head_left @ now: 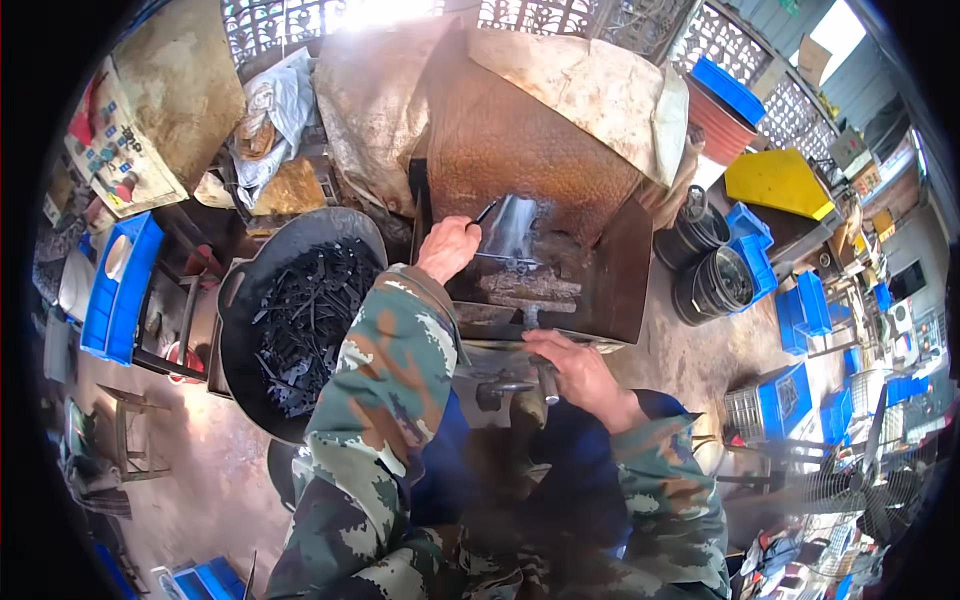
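Note:
My left hand (448, 248) reaches into a rusty open metal box (625, 270), its fingers closed on a small dark metal piece (486, 212). Beside that piece, a pale whitish streak like a spray (513, 228) shows over the box's inside. A thin rod (508, 259) and a rough block (530, 290) lie just below the streak. At the box's front edge my right hand (580, 372) is closed round an upright metal handle (546, 380). Left of my left arm stands a black tub (235, 345) full of dark flat metal pieces (305, 320).
Stained sheets (580, 85) drape behind the box. On the right are black buckets (722, 280), a yellow panel (777, 183), blue crates (783, 400) and a fan (860, 485). A control panel (120, 150), a blue bin (122, 285) and a wooden stool (135, 430) stand left.

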`<state>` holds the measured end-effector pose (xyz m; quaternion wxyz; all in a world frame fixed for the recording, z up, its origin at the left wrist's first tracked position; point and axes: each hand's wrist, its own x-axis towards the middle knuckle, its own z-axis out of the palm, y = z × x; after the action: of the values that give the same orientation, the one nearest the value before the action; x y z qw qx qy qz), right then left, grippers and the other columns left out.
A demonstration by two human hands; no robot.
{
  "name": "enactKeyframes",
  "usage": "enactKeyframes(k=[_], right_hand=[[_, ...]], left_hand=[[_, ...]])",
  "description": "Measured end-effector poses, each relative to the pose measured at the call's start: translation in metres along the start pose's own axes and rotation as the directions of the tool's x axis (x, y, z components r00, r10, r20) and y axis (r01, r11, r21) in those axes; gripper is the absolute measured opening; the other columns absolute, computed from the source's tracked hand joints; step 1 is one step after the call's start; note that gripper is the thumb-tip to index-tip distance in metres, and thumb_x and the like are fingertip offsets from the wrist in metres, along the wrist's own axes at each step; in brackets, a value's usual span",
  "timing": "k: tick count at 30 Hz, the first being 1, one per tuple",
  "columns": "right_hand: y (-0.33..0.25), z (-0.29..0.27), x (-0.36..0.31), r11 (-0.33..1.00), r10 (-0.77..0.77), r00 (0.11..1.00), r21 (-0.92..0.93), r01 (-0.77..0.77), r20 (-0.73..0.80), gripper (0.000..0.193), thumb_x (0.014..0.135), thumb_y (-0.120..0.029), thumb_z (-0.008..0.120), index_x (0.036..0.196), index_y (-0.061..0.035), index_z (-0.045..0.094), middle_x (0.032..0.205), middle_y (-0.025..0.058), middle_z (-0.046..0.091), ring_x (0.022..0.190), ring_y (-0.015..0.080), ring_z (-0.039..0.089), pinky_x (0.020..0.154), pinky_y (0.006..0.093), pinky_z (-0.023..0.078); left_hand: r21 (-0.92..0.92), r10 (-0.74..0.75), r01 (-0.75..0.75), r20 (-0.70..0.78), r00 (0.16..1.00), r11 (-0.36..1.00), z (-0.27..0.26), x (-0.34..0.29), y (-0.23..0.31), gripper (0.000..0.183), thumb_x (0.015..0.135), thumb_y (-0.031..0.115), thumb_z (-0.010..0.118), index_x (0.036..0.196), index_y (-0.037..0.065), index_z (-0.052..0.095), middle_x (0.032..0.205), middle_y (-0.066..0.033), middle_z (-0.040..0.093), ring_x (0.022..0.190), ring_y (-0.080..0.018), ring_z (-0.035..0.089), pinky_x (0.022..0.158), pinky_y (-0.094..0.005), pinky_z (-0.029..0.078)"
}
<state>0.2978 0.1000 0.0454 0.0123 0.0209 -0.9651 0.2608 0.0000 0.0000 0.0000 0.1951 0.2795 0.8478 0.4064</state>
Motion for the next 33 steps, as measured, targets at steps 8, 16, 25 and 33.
enactKeyframes(k=[8,16,25,33], right_hand=[[-0.010,-0.024,0.042,0.925,0.222,0.887,0.374,-0.060,-0.406,0.028,0.085,-0.007,0.072,0.111,-0.0017,0.065,0.107,0.0116,0.069,0.087,0.0231,0.070,0.073,0.0335,0.056],[0.020,-0.058,0.136,0.734,0.504,0.727,0.674,-0.076,-0.467,0.024,0.093,-0.016,0.070,0.111,-0.0004,0.064,0.096,0.0063,0.064,0.070,0.0115,0.060,0.047,0.0264,0.055],[0.064,-0.070,0.196,0.748,0.567,0.654,0.645,-0.155,-0.501,0.026,0.092,-0.019,0.070,0.107,0.0009,0.065,0.086,0.0089,0.068,0.051,0.0149,0.062,0.045,0.0301,0.052],[0.065,-0.071,0.203,0.797,0.521,0.669,0.583,-0.159,-0.530,0.025,0.092,-0.022,0.071,0.102,-0.0003,0.063,0.080,0.0076,0.064,0.050,0.0145,0.061,0.046,0.0307,0.051]], left_hand=[[-0.051,0.147,-0.178,-0.369,0.918,0.983,0.007,-0.004,0.020,0.034,0.092,0.031,0.054,0.114,0.009,0.068,0.113,-0.0233,0.066,0.108,-0.0423,0.061,0.092,-0.0489,0.048],[-0.207,0.145,-0.264,-0.457,0.877,0.942,-0.004,-0.013,0.041,0.025,0.095,0.028,0.056,0.107,0.009,0.067,0.109,-0.0205,0.063,0.101,-0.0410,0.061,0.084,-0.0477,0.048],[-0.050,0.215,-0.259,-0.421,0.881,0.964,-0.003,-0.021,0.052,0.027,0.092,0.022,0.059,0.108,0.000,0.064,0.108,-0.0252,0.062,0.101,-0.0437,0.060,0.087,-0.0477,0.048],[-0.158,0.180,-0.256,-0.382,0.906,0.954,-0.002,-0.016,0.058,0.024,0.095,0.029,0.056,0.104,0.009,0.064,0.092,-0.0249,0.066,0.094,-0.0472,0.062,0.079,-0.0507,0.049]])
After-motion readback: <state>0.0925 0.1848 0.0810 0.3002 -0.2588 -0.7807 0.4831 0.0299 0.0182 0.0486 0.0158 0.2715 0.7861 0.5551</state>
